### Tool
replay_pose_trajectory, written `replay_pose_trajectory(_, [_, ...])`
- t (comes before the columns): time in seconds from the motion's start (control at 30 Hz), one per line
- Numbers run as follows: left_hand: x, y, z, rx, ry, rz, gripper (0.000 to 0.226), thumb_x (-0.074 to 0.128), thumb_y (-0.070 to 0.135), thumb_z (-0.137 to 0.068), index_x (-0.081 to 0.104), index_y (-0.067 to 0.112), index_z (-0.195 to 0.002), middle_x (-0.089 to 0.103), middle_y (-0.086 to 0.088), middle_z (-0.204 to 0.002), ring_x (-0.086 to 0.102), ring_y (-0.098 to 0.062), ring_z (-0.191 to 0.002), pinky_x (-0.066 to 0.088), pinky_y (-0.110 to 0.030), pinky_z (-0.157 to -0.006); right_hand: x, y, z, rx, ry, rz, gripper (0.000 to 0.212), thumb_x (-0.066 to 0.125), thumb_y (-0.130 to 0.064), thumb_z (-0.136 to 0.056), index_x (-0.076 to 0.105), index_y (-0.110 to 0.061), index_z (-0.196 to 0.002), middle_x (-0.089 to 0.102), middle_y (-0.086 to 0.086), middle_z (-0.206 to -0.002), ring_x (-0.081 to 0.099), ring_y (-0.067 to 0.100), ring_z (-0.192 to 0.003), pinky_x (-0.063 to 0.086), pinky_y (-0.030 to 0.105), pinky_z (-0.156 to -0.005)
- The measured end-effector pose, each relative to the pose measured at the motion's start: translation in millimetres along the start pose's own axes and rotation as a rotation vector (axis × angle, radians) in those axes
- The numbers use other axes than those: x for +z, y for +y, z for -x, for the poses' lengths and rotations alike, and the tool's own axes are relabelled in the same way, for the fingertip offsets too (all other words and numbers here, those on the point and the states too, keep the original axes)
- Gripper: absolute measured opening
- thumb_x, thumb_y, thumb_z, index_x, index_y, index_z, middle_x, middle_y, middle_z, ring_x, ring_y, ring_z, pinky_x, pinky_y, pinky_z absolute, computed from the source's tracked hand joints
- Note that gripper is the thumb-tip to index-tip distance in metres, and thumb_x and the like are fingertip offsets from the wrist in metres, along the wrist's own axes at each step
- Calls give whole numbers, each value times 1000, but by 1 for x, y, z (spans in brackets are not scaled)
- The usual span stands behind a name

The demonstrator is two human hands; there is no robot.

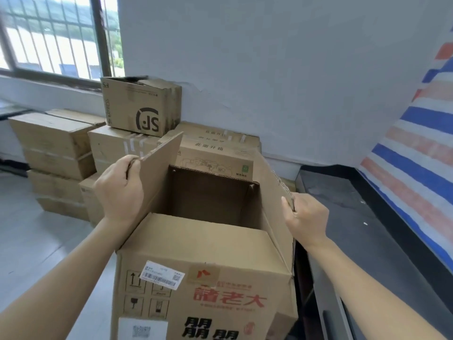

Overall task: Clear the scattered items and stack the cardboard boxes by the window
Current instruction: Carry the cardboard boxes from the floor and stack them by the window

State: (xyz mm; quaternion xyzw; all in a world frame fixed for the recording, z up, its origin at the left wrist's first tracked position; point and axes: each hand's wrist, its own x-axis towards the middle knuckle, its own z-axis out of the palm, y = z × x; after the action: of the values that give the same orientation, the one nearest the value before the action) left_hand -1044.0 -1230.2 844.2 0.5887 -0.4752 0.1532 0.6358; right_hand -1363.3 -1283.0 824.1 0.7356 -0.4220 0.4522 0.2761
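While the left hand (120,190) and right hand (306,217) grip flaps of the open box (203,244), the stack (110,146) lies ahead. Left is nearer.

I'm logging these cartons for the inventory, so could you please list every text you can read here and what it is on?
"SF", upside down: small box atop the stack.
"此面开箱": long carton behind the open box.
"諸老大", in red: front of the open box.
Black characters below that: cut off by the frame.
Too blurred to read: shipping label and lower sticker.
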Motion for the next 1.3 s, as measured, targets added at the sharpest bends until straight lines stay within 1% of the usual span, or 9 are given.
replay_pose_trajectory(0.1, [31,4,1,66,40,17,24,51,6,-89,69,-10,-90,70,-23,-79,67,-35,-74,32,5,-73,20,29,-9,-52,31,19,34,49,-15,-80,54,-5,-47,49,2,-41,44,13,-35,3,0,-58])
replay_pose_trajectory(0.37, [114,60,52,-104,121,92,29,50,15,-90,69,-6,-95,69,-13,-80,55,-7,-75,36,1,-70,60,155,-27,-42,-91,-91,45,44,-22,-92,47,-8,-49,44,2,-44,39,14,-42,14,14,-46])
replay_pose_trajectory(0.53, [164,80,160,-146,-184,55,40,49,32,-92,70,-2,-99,72,-11,-84,61,-9,-80,56,-23,-72,99,240,4,527,-601,-107,37,49,-24,-94,46,-6,-62,46,3,-57,44,22,-60,23,30,-49])
replay_pose_trajectory(0.67, [189,88,203,100,-442,-21,57,40,59,-91,70,12,-103,73,2,-94,60,1,-91,46,-12,-82,104,283,19,662,-776,72,30,48,-22,-94,50,-4,-70,51,7,-68,46,26,-71,31,31,-54])
replay_pose_trajectory(0.87, [203,49,199,90,-779,-147,48,28,68,-89,41,40,-126,45,11,-138,33,-6,-125,39,-43,-99,100,317,30,761,-784,39,26,49,-17,-93,60,6,-91,52,11,-76,44,26,-72,34,33,-59])
replay_pose_trajectory(0.97, [209,39,186,-50,-912,-152,56,38,65,-77,33,47,-130,23,18,-144,24,0,-132,28,-40,-112,103,317,27,723,-802,79,23,48,-18,-94,59,2,-89,52,11,-76,44,26,-73,33,32,-58])
replay_pose_trajectory(1.13, [237,15,129,89,-1059,-312,102,71,59,-67,0,40,-137,-3,0,-158,-1,-20,-145,0,-31,-111,116,316,21,753,-807,60,17,43,-8,-94,59,-6,-99,62,18,-99,53,34,-88,35,32,-64])
replay_pose_trajectory(1.23, [265,-3,90,245,-1140,-334,114,51,89,-48,16,38,-143,-1,-4,-158,-14,-16,-143,-8,-34,-110,131,311,4,741,-782,24,29,43,-6,-95,58,-7,-120,63,16,-113,55,35,-102,43,37,-75])
replay_pose_trajectory(1.3, [284,-14,70,347,-1145,-303,116,28,101,-41,50,28,-129,35,-4,-146,11,-22,-144,-4,-37,-113,145,306,-14,721,-770,18,30,43,-5,-95,58,-7,-121,63,15,-115,56,34,-104,45,39,-81])
